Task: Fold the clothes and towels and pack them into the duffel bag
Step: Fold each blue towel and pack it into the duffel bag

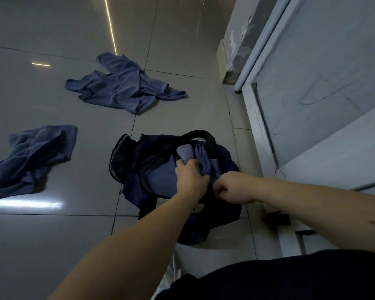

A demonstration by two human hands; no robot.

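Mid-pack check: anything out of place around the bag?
Two blue cloths lie unfolded on the floor: the far crumpled cloth beyond the duffel bag, the near crumpled cloth to its left. The folded cloth in the left hand pokes out of the bag's opening. No spill or damage shows.

Glossy grey tiled floor (52,245) spreads left of and beyond the grip, streaked with light reflections (24,205); a white-framed door (312,72) stands to its right.

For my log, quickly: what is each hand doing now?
Left hand: grips the folded blue cloth in the duffel bag.
Right hand: curled; what it holds cannot be told.
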